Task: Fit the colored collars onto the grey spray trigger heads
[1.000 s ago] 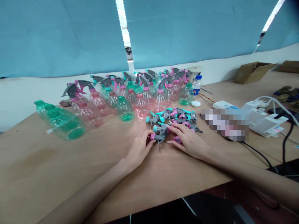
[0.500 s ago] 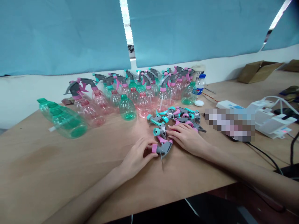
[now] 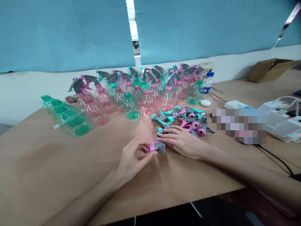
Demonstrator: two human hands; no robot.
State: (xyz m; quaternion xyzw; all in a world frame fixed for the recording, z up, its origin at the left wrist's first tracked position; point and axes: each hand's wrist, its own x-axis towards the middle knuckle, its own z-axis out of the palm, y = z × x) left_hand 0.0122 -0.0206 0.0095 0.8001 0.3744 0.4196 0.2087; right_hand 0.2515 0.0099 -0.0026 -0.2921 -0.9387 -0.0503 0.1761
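Between the thumb and fingers of my left hand [image 3: 135, 157] is the pink collar of a grey trigger spray head [image 3: 157, 147], held just above or on the table. My right hand [image 3: 183, 142] lies with fingers stretched out over a grey and turquoise spray head [image 3: 162, 129], partly covering it. Beyond my right hand is a pile of loose pink, turquoise and grey spray heads [image 3: 188, 117]. Behind them stand an open-necked green bottle [image 3: 132, 108] and an open-necked pink bottle [image 3: 148, 105].
Several bottles with spray heads fitted [image 3: 169, 91] stand in rows at the back. Green bottles [image 3: 72, 121] are at the left. To the right are a drink bottle [image 3: 208, 83], a white cap [image 3: 205, 103], a white plastic device [image 3: 279, 119] with cables and a cardboard box [image 3: 270, 70].
My left hand has drawn the pink-collared spray head slightly left and turned it. My right hand has shifted over the turquoise-collared one. The view has swung a little left.
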